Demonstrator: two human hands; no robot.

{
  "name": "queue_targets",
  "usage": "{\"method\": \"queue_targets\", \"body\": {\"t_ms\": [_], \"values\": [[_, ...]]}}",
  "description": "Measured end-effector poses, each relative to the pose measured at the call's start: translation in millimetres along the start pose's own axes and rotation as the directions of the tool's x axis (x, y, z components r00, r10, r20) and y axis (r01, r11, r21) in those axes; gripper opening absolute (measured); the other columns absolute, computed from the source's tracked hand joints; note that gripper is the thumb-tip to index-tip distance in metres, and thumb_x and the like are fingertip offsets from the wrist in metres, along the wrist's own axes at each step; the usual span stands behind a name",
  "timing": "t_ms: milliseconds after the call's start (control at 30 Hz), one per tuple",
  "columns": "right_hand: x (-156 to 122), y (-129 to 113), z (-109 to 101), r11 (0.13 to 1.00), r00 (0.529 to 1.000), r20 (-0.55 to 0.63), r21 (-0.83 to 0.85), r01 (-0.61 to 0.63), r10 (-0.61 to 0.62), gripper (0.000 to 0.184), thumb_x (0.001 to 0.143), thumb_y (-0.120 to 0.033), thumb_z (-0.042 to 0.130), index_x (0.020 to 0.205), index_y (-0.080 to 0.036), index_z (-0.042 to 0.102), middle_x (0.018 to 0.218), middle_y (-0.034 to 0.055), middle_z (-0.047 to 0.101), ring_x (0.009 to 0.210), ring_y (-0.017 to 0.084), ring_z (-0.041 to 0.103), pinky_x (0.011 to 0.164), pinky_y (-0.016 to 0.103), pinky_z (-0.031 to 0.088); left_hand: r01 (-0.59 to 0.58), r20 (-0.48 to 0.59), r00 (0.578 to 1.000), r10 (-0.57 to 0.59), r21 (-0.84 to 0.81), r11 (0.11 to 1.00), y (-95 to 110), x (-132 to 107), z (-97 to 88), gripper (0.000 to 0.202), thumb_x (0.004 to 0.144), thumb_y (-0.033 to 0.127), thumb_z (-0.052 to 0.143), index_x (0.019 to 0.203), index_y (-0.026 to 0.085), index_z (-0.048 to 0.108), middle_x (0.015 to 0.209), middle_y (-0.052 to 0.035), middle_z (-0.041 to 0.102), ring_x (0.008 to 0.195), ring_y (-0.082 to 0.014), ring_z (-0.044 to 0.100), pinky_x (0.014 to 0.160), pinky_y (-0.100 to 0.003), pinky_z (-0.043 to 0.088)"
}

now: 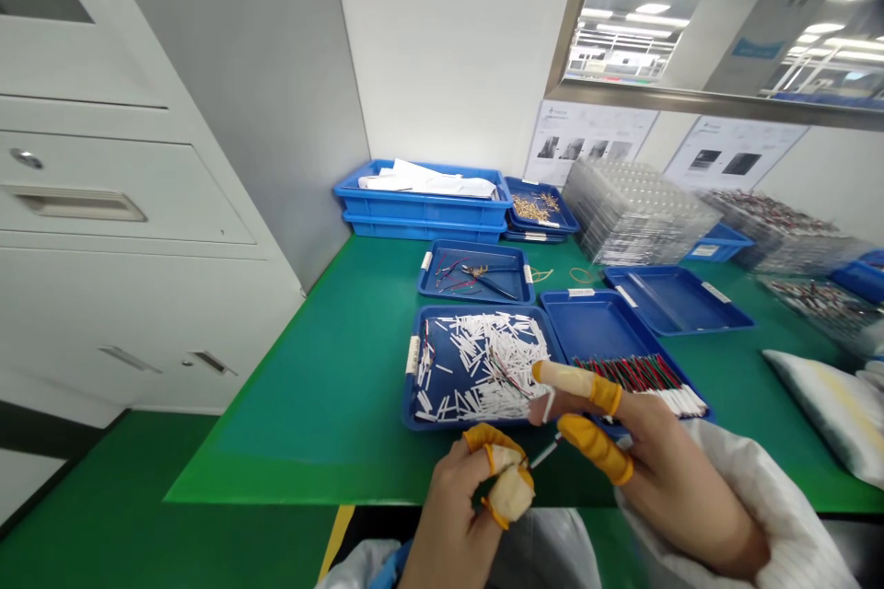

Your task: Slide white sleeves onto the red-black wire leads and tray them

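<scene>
- Green workbench mat (296, 442) runs along a white steel cabinet (117, 202), with stacked blue crates (421, 202) at the far end; an elbow swung wide could catch things near the edge.
- Stacks of clear plastic trays (635, 212) stand further along, at the back. A knock could topple them, as they look tall and loosely stacked.
- Blue tray of loose white sleeves (409, 386) sits just ahead of the hands. The pieces are light and heaped, so a brushing hand could scatter them or drop stray wires among them.
- Blue tray of wire bundles (594, 322) lies beside it, under the right hand (642, 460). Its red, green and dark wires (639, 375) have white ends close to the wrist, so a sleeve drag could disturb the row.
- Smaller blue tray with pliers (490, 281) sits behind; its tips are out of easy reach, low risk.
- Left hand (456, 515) is pinched shut, orange finger cots (490, 446) gripping a short white-sleeved wire (543, 452) over the bench, clear of the trays.
- Right hand's cotted fingers (594, 446) stand narrowly apart near the wire's far end; whether they hold the small white piece (549, 405) can't be told.
- Thin wire, slick cots: a loose pinch could let it slip, or bend it.
</scene>
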State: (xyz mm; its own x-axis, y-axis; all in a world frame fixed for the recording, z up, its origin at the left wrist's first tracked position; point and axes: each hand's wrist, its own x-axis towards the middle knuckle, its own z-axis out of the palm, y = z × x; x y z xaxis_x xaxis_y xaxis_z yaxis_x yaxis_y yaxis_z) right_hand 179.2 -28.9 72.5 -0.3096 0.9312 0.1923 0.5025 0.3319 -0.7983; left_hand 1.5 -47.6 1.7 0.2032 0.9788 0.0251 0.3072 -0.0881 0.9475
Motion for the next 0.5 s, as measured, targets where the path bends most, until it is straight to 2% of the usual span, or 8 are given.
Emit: {"method": "queue_targets", "body": {"t_ms": [133,233,333,400,467,500], "values": [[-2.6,8.8,0.8,0.992,0.987,-0.159,0.128,0.020,0.000,0.032,0.078,-0.022,0.056,0.109,-0.027,0.053,0.098,0.0037,0.066,0.095,0.020,0.058,0.085,0.035,0.045,-0.006,0.027,1.000,0.007,-0.037,0.999,3.9,2.7,0.4,0.013,0.077,0.017,0.052,0.082,0.019,0.064,0.084,-0.0070,0.061,0.081,-0.0214,0.056,0.072,-0.030,0.045],[-4.5,11.6,12.2,0.964,0.976,-0.213,0.265,0.015,0.043,0.021,0.074,-0.020,0.061,0.094,-0.024,0.059,0.080,0.0016,0.067,0.077,0.018,0.063,0.073,0.031,0.050,-0.061,0.023,0.998,0.064,-0.091,0.994,5.6,5.0,3.3,0.011,0.077,0.015,0.052,0.079,0.018,0.062,0.081,-0.0051,0.060,0.077,-0.0189,0.055,0.070,-0.027,0.044],[-5.6,9.3,24.4,0.926,0.984,-0.167,0.378,0.001,0.067,0.012,0.069,-0.018,0.066,0.079,-0.023,0.061,0.075,0.0011,0.067,0.073,0.018,0.063,0.070,0.030,0.051,-0.120,0.000,0.993,0.122,-0.155,0.980,6.8,6.6,7.0,0.009,0.076,0.014,0.053,0.075,0.018,0.061,0.078,-0.0030,0.058,0.075,-0.0167,0.055,0.068,-0.024,0.043],[-5.7,8.1,27.5,0.902,0.988,-0.141,0.431,-0.003,0.070,0.025,0.065,-0.019,0.070,0.088,-0.025,0.061,0.084,0.0027,0.068,0.080,0.019,0.062,0.072,0.032,0.051,-0.140,-0.024,0.990,0.138,-0.176,0.974,7.8,6.6,9.5,0.008,0.076,0.014,0.053,0.073,0.018,0.059,0.078,-0.0023,0.058,0.075,-0.0162,0.055,0.068,-0.024,0.043],[-5.3,8.2,25.8,0.876,0.985,-0.159,0.482,0.014,0.072,0.041,0.063,-0.022,0.071,0.101,-0.027,0.056,0.091,0.0042,0.066,0.078,0.019,0.061,0.069,0.032,0.051,-0.146,-0.040,0.989,0.141,-0.180,0.973,9.0,5.9,11.8,0.008,0.077,0.014,0.052,0.073,0.018,0.058,0.079,-0.0021,0.059,0.076,-0.0161,0.055,0.070,-0.024,0.044],[-5.0,8.6,23.9,0.864,0.983,-0.168,0.503,0.025,0.069,0.041,0.064,-0.023,0.071,0.103,-0.027,0.056,0.089,0.0041,0.065,0.075,0.018,0.061,0.066,0.031,0.052,-0.148,-0.046,0.989,0.142,-0.179,0.973,9.5,5.4,12.7,0.009,0.077,0.013,0.052,0.073,0.018,0.058,0.079,-0.0021,0.059,0.077,-0.0162,0.055,0.071,-0.024,0.044]]}}
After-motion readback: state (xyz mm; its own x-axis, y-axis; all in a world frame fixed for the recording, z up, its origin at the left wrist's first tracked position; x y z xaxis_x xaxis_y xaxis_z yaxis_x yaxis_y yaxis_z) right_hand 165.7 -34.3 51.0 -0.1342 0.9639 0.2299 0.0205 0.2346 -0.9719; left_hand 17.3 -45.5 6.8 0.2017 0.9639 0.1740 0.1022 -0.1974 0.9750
